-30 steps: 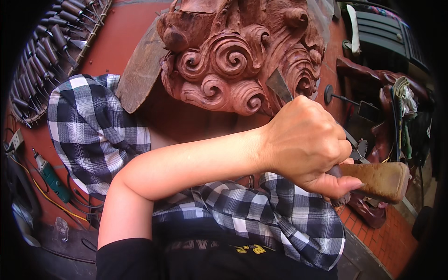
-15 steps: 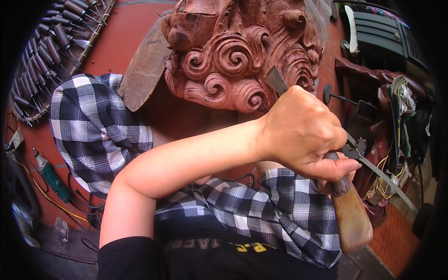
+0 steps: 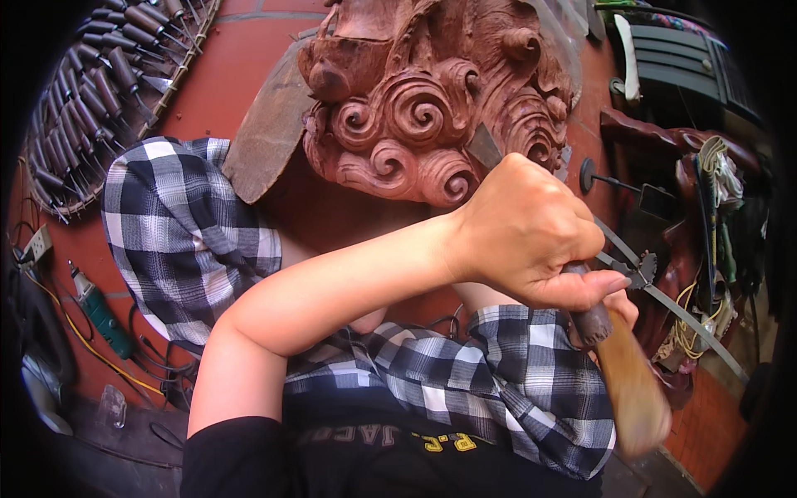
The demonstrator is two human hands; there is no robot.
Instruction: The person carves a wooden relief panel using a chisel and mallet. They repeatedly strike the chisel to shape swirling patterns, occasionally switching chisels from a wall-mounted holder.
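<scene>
Centrally, the left hand [image 3: 523,228] is clenched around the dark handle of a chisel [image 3: 486,149], whose flat blade emerges above the knuckles and meets the lower right scrolls of a reddish-brown wood carving [image 3: 432,100]. That carving fills the upper middle of the frame, its surface cut into tight spirals and curls. The left forearm crosses the picture diagonally from the lower left to the centre.

Right of centre and lower, a wooden mallet [image 3: 631,390] appears blurred, its pale head pointing toward the lower right. Only fingertips of the right hand [image 3: 618,303] show beneath the left hand, so whether it grips the mallet cannot be told.

Both legs wear black-and-white checked trousers [image 3: 174,232], one knee at centre left, the other at lower right.

At upper left, a round woven tray [image 3: 170,91] holds many chisels with dark handles laid in rows. A flat wooden board [image 3: 266,137] leans beside the carving. A green power tool [image 3: 100,307] with a yellow cable lies on the red floor [image 3: 232,58] at far left.
</scene>
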